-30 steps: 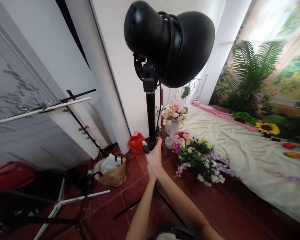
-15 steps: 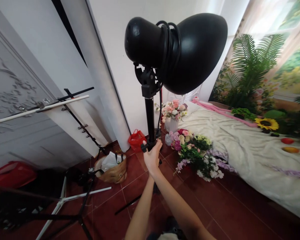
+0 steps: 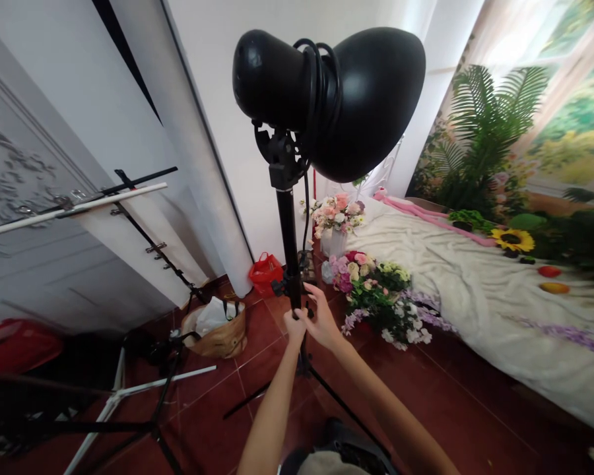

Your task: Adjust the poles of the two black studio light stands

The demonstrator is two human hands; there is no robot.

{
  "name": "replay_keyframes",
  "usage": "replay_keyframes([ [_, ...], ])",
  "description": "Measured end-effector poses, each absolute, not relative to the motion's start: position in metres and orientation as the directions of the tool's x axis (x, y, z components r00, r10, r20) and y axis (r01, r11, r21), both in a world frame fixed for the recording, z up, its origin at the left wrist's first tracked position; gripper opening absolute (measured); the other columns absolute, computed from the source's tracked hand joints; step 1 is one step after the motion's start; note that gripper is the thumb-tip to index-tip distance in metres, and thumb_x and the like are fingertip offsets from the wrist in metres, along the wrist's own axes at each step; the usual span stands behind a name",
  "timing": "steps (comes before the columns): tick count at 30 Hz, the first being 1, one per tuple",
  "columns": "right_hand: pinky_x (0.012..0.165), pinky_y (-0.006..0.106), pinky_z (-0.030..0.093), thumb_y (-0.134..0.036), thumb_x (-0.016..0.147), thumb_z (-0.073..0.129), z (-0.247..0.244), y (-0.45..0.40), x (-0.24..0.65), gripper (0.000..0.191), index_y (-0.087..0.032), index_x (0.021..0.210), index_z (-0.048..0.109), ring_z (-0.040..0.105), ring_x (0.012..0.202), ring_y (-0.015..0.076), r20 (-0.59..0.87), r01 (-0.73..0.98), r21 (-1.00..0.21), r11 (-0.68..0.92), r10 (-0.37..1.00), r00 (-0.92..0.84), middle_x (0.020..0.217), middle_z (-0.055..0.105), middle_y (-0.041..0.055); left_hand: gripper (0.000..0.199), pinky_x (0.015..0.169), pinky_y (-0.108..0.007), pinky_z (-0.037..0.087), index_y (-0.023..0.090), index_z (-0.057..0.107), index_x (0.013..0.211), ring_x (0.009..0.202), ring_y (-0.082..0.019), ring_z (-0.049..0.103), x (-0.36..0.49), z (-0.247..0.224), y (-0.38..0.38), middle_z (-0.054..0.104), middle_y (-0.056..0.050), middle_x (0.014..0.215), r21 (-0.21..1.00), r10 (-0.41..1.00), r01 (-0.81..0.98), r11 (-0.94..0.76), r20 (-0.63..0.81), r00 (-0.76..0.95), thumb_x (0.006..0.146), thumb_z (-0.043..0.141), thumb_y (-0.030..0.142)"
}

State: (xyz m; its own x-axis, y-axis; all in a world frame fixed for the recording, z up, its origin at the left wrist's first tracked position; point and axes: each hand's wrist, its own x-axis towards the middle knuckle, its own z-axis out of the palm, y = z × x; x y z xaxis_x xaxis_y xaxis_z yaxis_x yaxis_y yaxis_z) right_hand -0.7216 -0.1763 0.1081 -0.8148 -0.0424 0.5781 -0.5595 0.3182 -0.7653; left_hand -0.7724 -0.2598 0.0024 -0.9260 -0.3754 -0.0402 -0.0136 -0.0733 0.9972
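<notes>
The black lamp (image 3: pixel 371 109) stood mid-scene, the left grip (image 3: pixel 294 325) closed round its pole (image 3: pixel 287 231) — seemingly for steadiness — the right grip (image 3: pixel 323 323) half-open beside a knob (image 3: pixel 309 310); tripod legs (image 3: pixel 247 401) splayed, likely for balance, left of the bed (image 3: pixel 400 257).

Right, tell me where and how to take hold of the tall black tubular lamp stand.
Take the straight black tube below the rounded black lampshade, wrapping it from the near left: it is slim and close to upright, and a thin black cord hangs on its right in view. A high grip should better steady the bulky lampshade.
</notes>
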Motion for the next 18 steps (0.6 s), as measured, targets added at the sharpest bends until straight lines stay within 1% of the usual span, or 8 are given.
replay_keyframes([
  [1, 0.107, 0.043, 0.033, -0.033, 0.087, 0.049, 0.092, -0.163, -0.712, 0.049, -0.022, 0.133, 0.036, 0.039, 0.127, 0.0217, 0.564, -0.543, -0.758, 0.361, -0.057, -0.824, 0.136, 0.04, 0.0116, 0.026, 0.046, -0.022, 0.036, 0.012, 0.056, 0.049, 0.047, -0.011, 0.05, -0.772, -0.001, -0.26, 0.053, 0.001, 0.048, 0.998, -0.365, 0.006, -0.06, -0.016, -0.931, 0.059, 0.07, 0.032],
  [3, 0.108, 0.045, 0.031, -0.032, 0.091, 0.041, 0.059, -0.14, -0.691, 0.042, -0.024, 0.133, 0.039, 0.036, 0.13, 0.0215, 0.489, -0.484, -0.752, 0.447, -0.114, -0.865, 0.138, 0.041, 0.0099, 0.024, 0.045, -0.021, 0.034, 0.014, 0.053, 0.047, 0.044, -0.01, 0.046, -0.772, -0.007, -0.262, 0.051, 0.001, 0.046, 0.999, -0.354, 0.043, -0.019, 0.033, -0.935, 0.058, 0.067, 0.03],
  [5, 0.11, 0.047, 0.028, -0.032, 0.093, 0.037, 0.03, -0.127, -0.675, 0.044, -0.027, 0.136, 0.037, 0.03, 0.134, 0.0216, 0.4, -0.443, -0.73, 0.52, -0.201, -0.894, 0.143, 0.036, 0.0069, 0.024, 0.045, -0.02, 0.034, 0.015, 0.051, 0.046, 0.043, -0.009, 0.045, -0.773, -0.011, -0.263, 0.049, 0.002, 0.045, 0.998, -0.351, 0.059, 0.017, 0.061, -0.934, 0.058, 0.065, 0.03],
  [7, 0.111, 0.047, 0.027, -0.032, 0.093, 0.035, 0.012, -0.124, -0.669, 0.047, -0.029, 0.14, 0.032, 0.024, 0.137, 0.0215, 0.342, -0.426, -0.707, 0.565, -0.253, -0.905, 0.147, 0.03, 0.0041, 0.025, 0.045, -0.02, 0.034, 0.015, 0.05, 0.045, 0.043, -0.009, 0.044, -0.774, -0.013, -0.264, 0.048, 0.002, 0.045, 0.997, -0.349, 0.063, 0.037, 0.072, -0.934, 0.058, 0.065, 0.03],
  [10, 0.111, 0.047, 0.025, -0.031, 0.094, 0.031, 0.002, -0.13, -0.681, 0.049, -0.03, 0.143, 0.026, 0.021, 0.138, 0.0211, 0.33, -0.436, -0.685, 0.583, -0.285, -0.9, 0.148, 0.029, 0.0026, 0.024, 0.045, -0.02, 0.035, 0.015, 0.052, 0.047, 0.045, -0.009, 0.045, -0.775, -0.016, -0.265, 0.049, 0.002, 0.047, 0.997, -0.341, 0.057, 0.042, 0.068, -0.937, 0.059, 0.065, 0.032],
  [12, 0.111, 0.048, 0.024, -0.03, 0.094, 0.029, 0.0, -0.135, -0.698, 0.049, -0.028, 0.143, 0.025, 0.021, 0.138, 0.0205, 0.337, -0.441, -0.684, 0.581, -0.285, -0.897, 0.147, 0.032, 0.0035, 0.024, 0.045, -0.02, 0.035, 0.015, 0.053, 0.049, 0.045, -0.009, 0.046, -0.775, -0.016, -0.265, 0.05, 0.001, 0.049, 0.998, -0.341, 0.052, 0.038, 0.062, -0.938, 0.058, 0.065, 0.033],
  [14, 0.111, 0.048, 0.023, -0.031, 0.094, 0.029, -0.002, -0.138, -0.715, 0.048, -0.026, 0.142, 0.027, 0.023, 0.137, 0.0199, 0.339, -0.438, -0.694, 0.572, -0.277, -0.899, 0.144, 0.036, 0.0048, 0.024, 0.045, -0.02, 0.035, 0.015, 0.053, 0.049, 0.045, -0.009, 0.046, -0.775, -0.015, -0.265, 0.05, 0.001, 0.049, 0.998, -0.338, 0.051, 0.034, 0.06, -0.939, 0.058, 0.065, 0.033],
  [18, 0.108, 0.044, 0.03, -0.032, 0.094, 0.029, -0.012, -0.142, -0.737, 0.042, -0.023, 0.133, 0.043, 0.037, 0.13, 0.019, 0.369, -0.42, -0.756, 0.502, -0.204, -0.907, 0.135, 0.049, 0.0075, 0.023, 0.044, -0.019, 0.035, 0.014, 0.054, 0.048, 0.046, -0.009, 0.046, -0.773, -0.009, -0.264, 0.05, 0.001, 0.048, 0.997, -0.337, 0.063, 0.048, 0.076, -0.939, 0.058, 0.064, 0.032],
])
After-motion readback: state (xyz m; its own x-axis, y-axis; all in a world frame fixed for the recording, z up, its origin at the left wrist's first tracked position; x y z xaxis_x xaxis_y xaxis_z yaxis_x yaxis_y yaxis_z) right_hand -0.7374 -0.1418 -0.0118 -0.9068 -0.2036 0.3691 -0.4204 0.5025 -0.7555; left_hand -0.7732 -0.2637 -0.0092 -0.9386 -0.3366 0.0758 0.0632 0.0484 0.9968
